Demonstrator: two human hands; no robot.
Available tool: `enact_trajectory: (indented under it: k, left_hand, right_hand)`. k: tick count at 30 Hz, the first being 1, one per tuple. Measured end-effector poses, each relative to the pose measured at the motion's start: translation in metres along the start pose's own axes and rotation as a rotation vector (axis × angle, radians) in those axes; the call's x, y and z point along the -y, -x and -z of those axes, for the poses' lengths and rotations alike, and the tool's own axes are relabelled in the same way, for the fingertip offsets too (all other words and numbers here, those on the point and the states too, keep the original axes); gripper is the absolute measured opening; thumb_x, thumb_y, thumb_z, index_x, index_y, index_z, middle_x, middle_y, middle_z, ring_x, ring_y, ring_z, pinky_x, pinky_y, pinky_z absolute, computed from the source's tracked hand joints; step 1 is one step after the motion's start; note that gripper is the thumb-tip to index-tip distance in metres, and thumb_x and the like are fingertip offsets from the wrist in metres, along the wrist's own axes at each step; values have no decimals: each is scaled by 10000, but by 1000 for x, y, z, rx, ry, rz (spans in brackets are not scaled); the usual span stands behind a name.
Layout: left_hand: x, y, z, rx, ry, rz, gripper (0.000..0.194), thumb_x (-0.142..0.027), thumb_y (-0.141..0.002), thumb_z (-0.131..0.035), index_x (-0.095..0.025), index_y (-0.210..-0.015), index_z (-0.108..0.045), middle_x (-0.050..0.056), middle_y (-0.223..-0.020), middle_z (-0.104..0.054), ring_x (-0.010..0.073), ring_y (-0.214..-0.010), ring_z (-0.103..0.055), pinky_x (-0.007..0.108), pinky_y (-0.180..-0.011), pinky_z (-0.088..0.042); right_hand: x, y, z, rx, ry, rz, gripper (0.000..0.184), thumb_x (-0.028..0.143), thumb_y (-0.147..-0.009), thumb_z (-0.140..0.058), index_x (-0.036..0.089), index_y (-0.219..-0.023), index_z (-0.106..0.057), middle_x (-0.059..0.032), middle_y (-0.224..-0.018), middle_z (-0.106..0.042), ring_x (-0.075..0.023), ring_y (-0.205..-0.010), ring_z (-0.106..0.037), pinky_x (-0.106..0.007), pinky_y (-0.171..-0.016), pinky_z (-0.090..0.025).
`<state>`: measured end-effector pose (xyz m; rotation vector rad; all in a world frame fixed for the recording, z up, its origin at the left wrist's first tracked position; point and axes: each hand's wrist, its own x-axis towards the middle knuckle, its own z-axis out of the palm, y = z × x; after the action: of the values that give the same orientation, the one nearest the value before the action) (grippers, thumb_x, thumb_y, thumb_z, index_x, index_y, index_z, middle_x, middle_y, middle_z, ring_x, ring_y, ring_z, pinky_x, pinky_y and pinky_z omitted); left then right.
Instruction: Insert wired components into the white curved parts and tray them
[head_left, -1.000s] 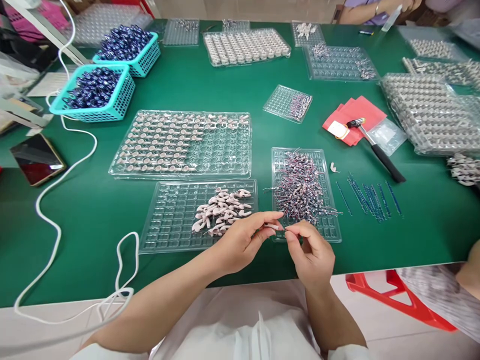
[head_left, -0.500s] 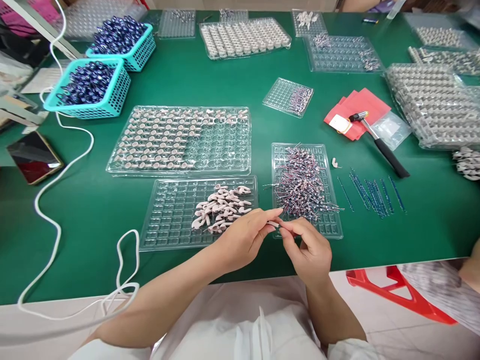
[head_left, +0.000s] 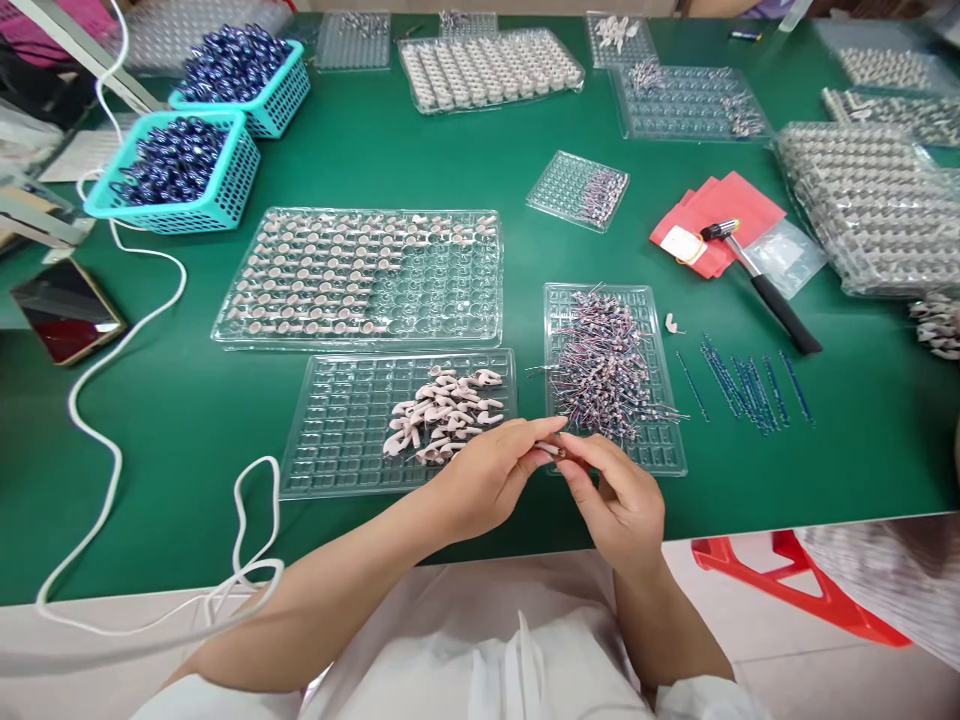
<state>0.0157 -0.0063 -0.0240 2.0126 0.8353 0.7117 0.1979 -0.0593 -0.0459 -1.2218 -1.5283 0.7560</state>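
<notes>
Between my two hands is a small white earbud shell (head_left: 549,449), mostly covered by the fingers. My left hand (head_left: 491,475) pinches its body with thumb and forefinger. The fingertips of my right hand (head_left: 619,495) are closed at the shell's right end, where a tiny part shows that I cannot make out. Just left of my hands, a heap of loose white earbud shells (head_left: 442,410) lies in a clear plastic tray (head_left: 337,430). Beyond my right hand, another clear tray (head_left: 671,455) bears a tangled pile of small wired parts (head_left: 604,365).
A larger tray (head_left: 427,285) partly filled with shells lies behind. At left stand turquoise baskets (head_left: 247,185) of dark blue pieces, a phone (head_left: 67,312) and a white cable (head_left: 112,450). On the right are a hammer (head_left: 772,300), red sheets (head_left: 739,215) and blue strips (head_left: 754,390).
My right fingertips have shifted slightly at the shell's end, and a bit more of that end shows. At the right edge, another person's arm has moved mostly out of view.
</notes>
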Motion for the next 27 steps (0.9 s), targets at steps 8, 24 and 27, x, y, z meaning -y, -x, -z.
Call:
enact_trajectory:
  k: [8, 24, 27]
  left_hand:
    - [-3, 0, 0, -24, 47, -14, 377, -119, -1007, -441, -194, -1373, -492, 99, -1145, -727, 201, -1071, -681, 362, -936, -560]
    - [-4, 3, -5, -82, -47, -127, 421, -84, -1003, -419, -188, -1410, -441, 105, -1107, -721, 189, -943, -674, 343, -851, -574]
    - [-4, 3, -6, -105, -49, -162, 442, -73, -1000, -419, -192, -1425, -425, 100, -1098, -723, 183, -937, -666, 336, -837, -576]
  right_hand:
    - [0, 1, 0, -73, -11, -72, 204, 138, -891, -647, 271, -1033, -707, -24, -906, -712, -165, -800, -664, -303, -691, -540]
    - [3, -2, 0, -7, -40, 5, 307, 43, -890, -600, 269, -1082, -677, -27, -915, -675, -160, -826, -634, -310, -698, -519]
    - [3, -1, 0, -26, -46, 14, 302, 38, -884, -601, 263, -1068, -679, -25, -906, -675, -162, -814, -632, -311, -697, -515]
